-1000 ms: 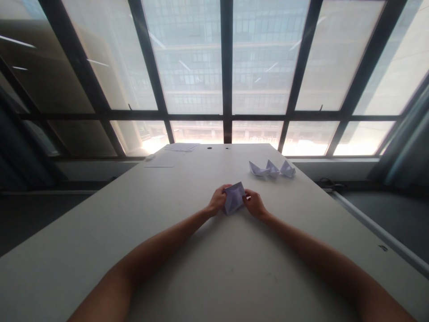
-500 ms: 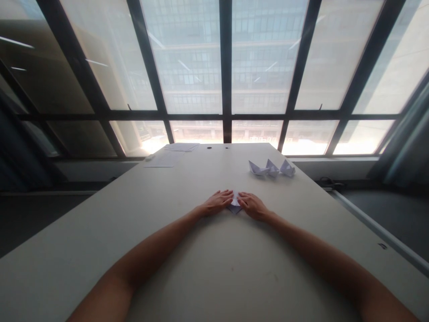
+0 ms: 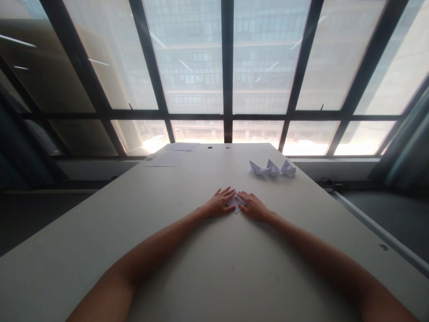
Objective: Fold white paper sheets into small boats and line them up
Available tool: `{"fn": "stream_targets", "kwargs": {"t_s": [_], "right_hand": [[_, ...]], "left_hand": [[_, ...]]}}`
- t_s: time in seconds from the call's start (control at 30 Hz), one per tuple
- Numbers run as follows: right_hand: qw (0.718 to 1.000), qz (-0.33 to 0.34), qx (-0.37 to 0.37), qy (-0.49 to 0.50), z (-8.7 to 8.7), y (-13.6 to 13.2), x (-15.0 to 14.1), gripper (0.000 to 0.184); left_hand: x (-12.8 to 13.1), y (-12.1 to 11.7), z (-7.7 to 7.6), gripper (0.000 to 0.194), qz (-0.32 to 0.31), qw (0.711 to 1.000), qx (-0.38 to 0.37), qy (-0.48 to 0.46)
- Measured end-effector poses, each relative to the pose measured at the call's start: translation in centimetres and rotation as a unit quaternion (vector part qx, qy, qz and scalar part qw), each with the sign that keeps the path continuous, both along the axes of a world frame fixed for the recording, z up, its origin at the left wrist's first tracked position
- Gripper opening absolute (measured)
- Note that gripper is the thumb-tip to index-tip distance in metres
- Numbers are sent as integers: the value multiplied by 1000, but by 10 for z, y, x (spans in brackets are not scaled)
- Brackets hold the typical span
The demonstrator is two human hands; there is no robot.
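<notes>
A small folded piece of white paper (image 3: 236,209) lies on the white table, its lower corner pointing toward me. My left hand (image 3: 219,203) rests on its left side, fingers stretched and a little spread. From the other side my right hand (image 3: 253,205) presses on the paper with its fingers out flat. Both hands hide most of the paper's outer parts. Beyond my right hand, three folded paper boats (image 3: 273,169) stand in a row, touching or nearly so.
Flat white sheets (image 3: 162,159) lie at the far left of the table (image 3: 187,179), with more paper (image 3: 182,146) behind them. A round hole (image 3: 210,147) is near the far edge. Large windows rise behind; curtains (image 3: 398,152) hang at both sides.
My left hand's fingers have spread, its thumb now lying lower on the paper. The fingertips of both hands have come closer at the top, and the visible paper fold looks different.
</notes>
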State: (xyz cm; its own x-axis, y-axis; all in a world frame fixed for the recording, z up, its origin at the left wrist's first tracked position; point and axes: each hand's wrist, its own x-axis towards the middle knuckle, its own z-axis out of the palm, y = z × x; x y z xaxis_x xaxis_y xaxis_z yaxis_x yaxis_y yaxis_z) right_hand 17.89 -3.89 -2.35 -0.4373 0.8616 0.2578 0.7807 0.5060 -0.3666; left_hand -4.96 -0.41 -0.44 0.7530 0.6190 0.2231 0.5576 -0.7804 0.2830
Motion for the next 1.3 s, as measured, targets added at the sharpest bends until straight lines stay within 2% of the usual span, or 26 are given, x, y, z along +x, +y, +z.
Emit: {"fn": "stream_targets", "kwargs": {"t_s": [0.13, 0.2, 0.27, 0.37, 0.5, 0.57, 0.63, 0.73, 0.83, 0.9, 0.97, 1.07, 1.2, 1.3], "right_hand": [[998, -20, 30, 48, 1, -1, 0, 44], [998, -9, 38, 59, 0, 0, 1, 35], [997, 1, 41, 60, 0, 0, 2, 34], [997, 6, 32, 68, 2, 1, 6, 41], [996, 30, 25, 78, 5, 0, 10, 46], [994, 37, 41, 89, 6, 0, 11, 41], [992, 27, 63, 106, 6, 2, 11, 28], [989, -8, 79, 125, 5, 8, 11, 22], [986, -52, 51, 152, 2, 13, 11, 19], [984, -75, 43, 154, 1, 13, 12, 27], [986, -83, 66, 129, 1, 12, 11, 37], [991, -68, 91, 78, 3, 8, 10, 46], [990, -78, 108, 43, 7, 3, 7, 63], [993, -38, 107, 17, 7, 4, 5, 54]], "left_hand": [[0, 5, 1, 48, -67, 993, -22, -97], [-2, 8, 1, 49, -99, 986, -59, -123], [-3, 10, 1, 50, -99, 981, -93, -138], [-4, 9, 0, 39, -75, 980, -110, -148], [-4, 9, -2, 35, -53, 985, -68, -150], [-4, 11, -3, 34, -34, 989, -34, -139], [-3, 13, -4, 34, -18, 991, -14, -129], [-1, 16, -4, 36, 6, 990, -20, -142], [0, 15, -4, 38, 54, 985, -38, -162], [1, 13, -4, 46, 87, 983, -37, -158], [3, 11, -3, 50, 104, 985, -15, -139], [5, 8, -2, 51, 117, 988, 21, -100], [8, 7, -2, 44, 144, 987, 28, -62], [7, 7, -5, 35, 155, 986, 46, -44]]}}
